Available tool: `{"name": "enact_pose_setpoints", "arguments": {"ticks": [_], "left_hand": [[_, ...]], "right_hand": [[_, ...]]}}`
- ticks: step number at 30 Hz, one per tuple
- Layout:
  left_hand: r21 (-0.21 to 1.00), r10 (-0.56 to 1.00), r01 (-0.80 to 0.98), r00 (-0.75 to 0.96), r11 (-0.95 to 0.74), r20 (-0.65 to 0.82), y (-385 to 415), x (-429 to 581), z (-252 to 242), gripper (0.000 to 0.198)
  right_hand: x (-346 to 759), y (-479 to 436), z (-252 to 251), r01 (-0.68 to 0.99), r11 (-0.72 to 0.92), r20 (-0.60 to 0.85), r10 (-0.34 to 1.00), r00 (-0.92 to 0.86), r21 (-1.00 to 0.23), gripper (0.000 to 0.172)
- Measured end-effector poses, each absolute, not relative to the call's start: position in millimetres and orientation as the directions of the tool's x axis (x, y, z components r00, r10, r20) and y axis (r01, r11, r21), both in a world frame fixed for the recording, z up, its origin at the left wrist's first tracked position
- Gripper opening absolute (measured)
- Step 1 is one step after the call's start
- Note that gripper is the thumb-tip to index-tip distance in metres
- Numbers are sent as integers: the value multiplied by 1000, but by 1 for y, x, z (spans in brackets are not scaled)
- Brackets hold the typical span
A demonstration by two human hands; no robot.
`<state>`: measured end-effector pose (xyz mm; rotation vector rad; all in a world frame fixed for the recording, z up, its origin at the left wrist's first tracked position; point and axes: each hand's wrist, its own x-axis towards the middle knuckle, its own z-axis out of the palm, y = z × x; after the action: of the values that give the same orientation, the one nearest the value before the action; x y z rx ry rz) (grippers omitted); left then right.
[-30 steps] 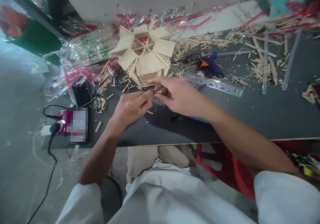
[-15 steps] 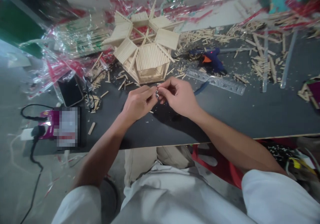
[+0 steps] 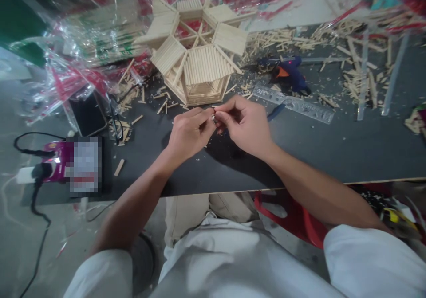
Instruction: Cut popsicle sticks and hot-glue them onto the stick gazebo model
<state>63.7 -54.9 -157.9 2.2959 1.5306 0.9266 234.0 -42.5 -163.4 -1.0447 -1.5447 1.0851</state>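
Observation:
Fingertip to fingertip, my left hand [image 3: 189,131] and my right hand [image 3: 246,123] meet over the dark table. Both are closed in a pinch around a tiny pale or shiny piece [image 3: 213,118], too small and too covered by fingers to name. Just beyond them stands a wooden stick model [image 3: 208,65], a many-sided frame with slatted panels spread around an open centre. A clear ruler [image 3: 296,105] lies to the right of my right hand, with a blue-handled tool [image 3: 277,111] partly under it.
A blue glue gun [image 3: 293,76] lies behind the ruler, near clear glue sticks [image 3: 395,74] and heaps of cut wood sticks [image 3: 359,85]. At left are a phone [image 3: 88,114], crumpled plastic wrap [image 3: 63,76], and a purple power adapter [image 3: 60,160] with cables. The table's front edge [image 3: 213,193] runs before my lap.
The view has shifted slightly, so the model and ruler appear further right. My hands stay pinched together, with only small finger movement.

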Motion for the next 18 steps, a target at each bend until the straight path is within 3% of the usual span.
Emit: {"name": "enact_pose_setpoints", "arguments": {"ticks": [7,12,18], "left_hand": [[701,963,669,90,-248,256,-60,65,-147,31],[913,986,377,-2,-156,170,-61,61,-155,34],[970,972,64,4,-235,235,-60,60,-154,45]], "right_hand": [[233,-50,-162,186,356,303,916,-261,-916,20],[230,-54,-157,43,267,256,951,-173,-963,32],[232,-53,-156,-36,273,275,957,-87,-961,29]]}}
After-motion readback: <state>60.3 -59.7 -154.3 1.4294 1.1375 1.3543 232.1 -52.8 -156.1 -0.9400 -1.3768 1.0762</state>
